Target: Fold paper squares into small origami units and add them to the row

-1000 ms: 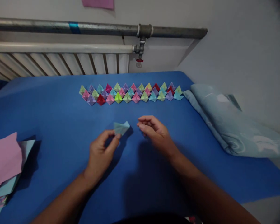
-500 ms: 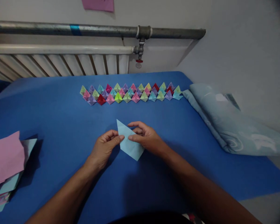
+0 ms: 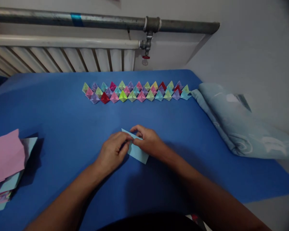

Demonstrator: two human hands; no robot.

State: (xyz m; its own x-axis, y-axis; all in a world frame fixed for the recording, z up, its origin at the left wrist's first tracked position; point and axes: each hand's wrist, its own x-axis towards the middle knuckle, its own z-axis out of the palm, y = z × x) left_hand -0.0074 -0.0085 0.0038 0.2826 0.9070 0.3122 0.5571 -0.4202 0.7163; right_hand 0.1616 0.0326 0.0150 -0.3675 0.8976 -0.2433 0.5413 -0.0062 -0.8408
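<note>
A light blue sheet of paper is held over the blue surface, between both hands. My left hand is closed on its upper left part, with the fingers bent over the edge. From the other side my right hand pinches the paper's upper edge, thumb in front and fingers behind. The fingers hide part of the sheet. Farther back stand several small folded paper pieces in many colours, set in close rows.
At the left lies a stack of coloured paper with a pink sheet on top. A folded pale blue cloth rests at the right against the wall. Behind the blue surface are a white radiator and a metal pipe with a red-handled valve.
My left hand has turned over the paper's left edge, its fingers now near my right thumb. Less of the sheet's face shows, and it looks narrower. The view has tilted slightly downward.
</note>
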